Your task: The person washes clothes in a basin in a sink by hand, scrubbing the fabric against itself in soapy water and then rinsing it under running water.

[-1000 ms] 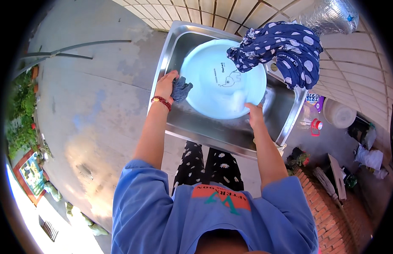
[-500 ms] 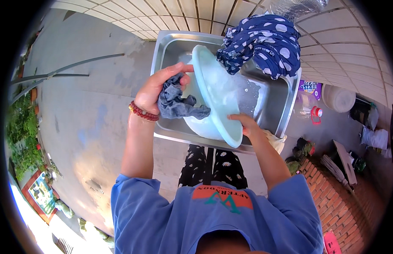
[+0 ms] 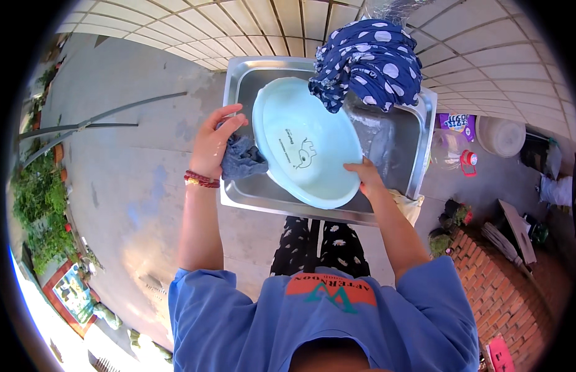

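The person is tipping a pale blue plastic basin (image 3: 306, 149) up on its edge inside a steel sink (image 3: 399, 133) near the top centre of the frame. The right hand (image 3: 364, 173) is gripping the basin's lower right rim, fingers curled over the edge. The left hand (image 3: 213, 144) is closed around a bunched grey-blue cloth (image 3: 241, 160), holding it just beside the basin's left rim, thumb raised.

This looks like the emptying or rinsing step of a wash: the basin is standing steeply tilted, its open side facing the camera. The next move probably calls for a steady hold with the right hand while the basin is settled flat or lifted clear, and for keeping the cloth from slipping.

The basin is oval, smooth and shiny, with a small dark drawing on its inner floor. A dark blue fabric with white dots (image 3: 368, 62) is hanging over the sink's upper edge, touching the basin's upper right rim.
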The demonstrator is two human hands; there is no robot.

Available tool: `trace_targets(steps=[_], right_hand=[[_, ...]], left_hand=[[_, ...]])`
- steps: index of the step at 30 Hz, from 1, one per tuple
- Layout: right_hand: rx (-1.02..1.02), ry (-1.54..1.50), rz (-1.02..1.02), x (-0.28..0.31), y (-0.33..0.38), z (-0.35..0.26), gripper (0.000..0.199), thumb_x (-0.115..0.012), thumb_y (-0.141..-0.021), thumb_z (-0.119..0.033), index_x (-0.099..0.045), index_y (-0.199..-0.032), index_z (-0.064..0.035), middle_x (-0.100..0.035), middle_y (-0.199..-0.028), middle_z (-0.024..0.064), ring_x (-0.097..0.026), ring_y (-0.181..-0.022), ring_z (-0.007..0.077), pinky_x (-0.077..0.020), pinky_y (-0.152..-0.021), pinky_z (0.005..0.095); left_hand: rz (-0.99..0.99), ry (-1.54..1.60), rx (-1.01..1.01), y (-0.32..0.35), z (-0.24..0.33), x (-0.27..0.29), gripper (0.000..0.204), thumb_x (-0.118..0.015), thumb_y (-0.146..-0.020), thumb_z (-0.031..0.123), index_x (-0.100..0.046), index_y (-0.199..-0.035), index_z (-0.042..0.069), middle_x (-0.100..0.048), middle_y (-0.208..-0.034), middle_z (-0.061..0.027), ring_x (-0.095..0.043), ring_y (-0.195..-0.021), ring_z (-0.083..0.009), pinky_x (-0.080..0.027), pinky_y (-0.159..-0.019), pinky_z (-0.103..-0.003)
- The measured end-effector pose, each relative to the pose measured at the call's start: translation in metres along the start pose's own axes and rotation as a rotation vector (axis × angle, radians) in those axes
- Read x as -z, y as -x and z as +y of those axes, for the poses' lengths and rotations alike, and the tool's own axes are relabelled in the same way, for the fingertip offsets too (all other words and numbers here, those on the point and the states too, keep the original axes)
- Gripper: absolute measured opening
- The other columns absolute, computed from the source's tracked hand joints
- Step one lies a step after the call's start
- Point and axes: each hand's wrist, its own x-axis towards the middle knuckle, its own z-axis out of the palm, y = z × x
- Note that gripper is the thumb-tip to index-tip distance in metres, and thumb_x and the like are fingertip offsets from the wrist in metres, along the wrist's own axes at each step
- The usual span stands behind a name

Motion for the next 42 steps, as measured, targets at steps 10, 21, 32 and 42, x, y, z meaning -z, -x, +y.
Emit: trace_targets(steps=[10,21,32,42], right_hand=[[0.396,0.481,0.474,0.011,-0.022,-0.001,0.045,-0.070,-0.069,-0.010,-0.057,-0.111,0.0014,-0.066,-0.098,0.0161,-0.065,-0.089,0.0255,-0.0500,-0.077,0.0354],[0.403,0.533,0.556,0.011,-0.044,0.023,0.037,-0.070,-0.074,-0.020,-0.060,-0.104,-0.0010,-0.067,-0.096,0.0191,-0.065,-0.091,0.0340,-0.0499,-0.079,0.0398],[0.587,0.835,0.673,0.025,-0.065,0.004,0.025,-0.065,-0.082,-0.024,-0.060,-0.089,-0.0010,-0.065,-0.083,0.0214,-0.063,-0.079,0.0394,-0.0463,-0.069,0.0451],[0.711,0.554,0.635,0.033,-0.047,0.023,0.019,-0.071,-0.080,-0.015,-0.059,-0.085,-0.0006,-0.059,-0.069,0.0150,-0.053,-0.060,0.0295,-0.0433,-0.060,0.0371]], left_hand=[[-0.141,-0.726,-1.115,-0.009,0.066,-0.127,0.073,-0.077,-0.062,0.010,-0.047,-0.129,0.007,-0.064,-0.097,-0.0142,-0.062,-0.090,-0.0299,-0.049,-0.080,-0.035],[-0.089,-0.726,-0.985,0.034,0.065,-0.115,0.050,-0.074,-0.057,0.005,-0.058,-0.104,0.003,-0.065,-0.088,-0.0145,-0.064,-0.082,-0.0311,-0.050,-0.074,-0.033],[-0.102,-0.773,-0.659,0.042,-0.075,-0.088,0.047,-0.070,-0.061,0.004,-0.058,-0.107,0.005,-0.064,-0.101,-0.0160,-0.063,-0.089,-0.0337,-0.050,-0.081,-0.035],[-0.040,-0.548,-0.316,0.038,-0.127,-0.045,0.017,-0.071,-0.077,0.013,-0.068,-0.092,0.006,-0.070,-0.084,-0.0074,-0.066,-0.081,-0.0197,-0.049,-0.077,-0.031]])
